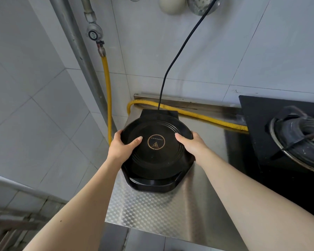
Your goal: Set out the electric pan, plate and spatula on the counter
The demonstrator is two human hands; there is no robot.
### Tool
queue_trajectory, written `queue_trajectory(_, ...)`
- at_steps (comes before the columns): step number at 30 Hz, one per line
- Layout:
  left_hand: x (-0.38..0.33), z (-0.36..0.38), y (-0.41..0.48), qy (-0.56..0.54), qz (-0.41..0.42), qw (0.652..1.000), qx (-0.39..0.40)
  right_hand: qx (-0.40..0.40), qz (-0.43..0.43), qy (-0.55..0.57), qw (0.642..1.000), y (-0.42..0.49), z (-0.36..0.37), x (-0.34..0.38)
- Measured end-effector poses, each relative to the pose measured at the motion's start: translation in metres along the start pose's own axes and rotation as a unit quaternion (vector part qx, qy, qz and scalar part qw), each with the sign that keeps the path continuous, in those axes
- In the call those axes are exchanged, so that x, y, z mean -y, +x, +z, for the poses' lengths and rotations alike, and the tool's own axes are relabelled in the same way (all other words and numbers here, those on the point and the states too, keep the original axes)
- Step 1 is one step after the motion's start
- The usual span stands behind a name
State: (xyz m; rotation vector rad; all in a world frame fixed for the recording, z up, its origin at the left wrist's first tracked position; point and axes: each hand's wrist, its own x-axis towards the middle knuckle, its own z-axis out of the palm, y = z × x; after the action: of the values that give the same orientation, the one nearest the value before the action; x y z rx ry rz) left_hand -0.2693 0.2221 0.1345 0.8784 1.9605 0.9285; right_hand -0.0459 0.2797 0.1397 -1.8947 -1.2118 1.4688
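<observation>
Fingers [136,140] clasp the electric pan [156,160] by its rim: my left hand [122,148] grips the left edge, my right hand [191,144] the right, thumbs on top. It lies at the steel worktop's [170,214] back-left corner, cord [179,51] end toward the wall, handle toward me, centred between the 2 hands.

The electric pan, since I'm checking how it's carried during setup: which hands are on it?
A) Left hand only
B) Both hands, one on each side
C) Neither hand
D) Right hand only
B: the left hand and the right hand each hold an opposite rim of the electric pan, thumbs lying on its top surface.
</observation>
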Motion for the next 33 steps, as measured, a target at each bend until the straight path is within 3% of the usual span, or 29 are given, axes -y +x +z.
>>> queue_trajectory(7,-0.017,-0.005,-0.022,0.141,0.123,0.980,-0.063,-0.078,-0.077,-0.085,0.990,-0.034,-0.004,0.003)
queue_trajectory(12,-0.023,-0.011,-0.055,0.180,0.224,0.957,-0.016,-0.130,-0.118,-0.120,0.977,-0.079,-0.008,-0.002)
queue_trajectory(21,0.005,-0.035,-0.142,0.201,0.292,0.934,0.039,-0.202,-0.142,-0.120,0.962,-0.189,-0.001,-0.048)
queue_trajectory(30,0.045,-0.028,-0.217,0.146,0.331,0.929,0.074,-0.162,-0.112,-0.029,0.980,-0.266,0.006,-0.102)
queue_trajectory(33,0.066,-0.018,-0.234,0.165,0.318,0.925,0.128,-0.126,-0.086,0.009,0.988,-0.268,0.013,-0.124)
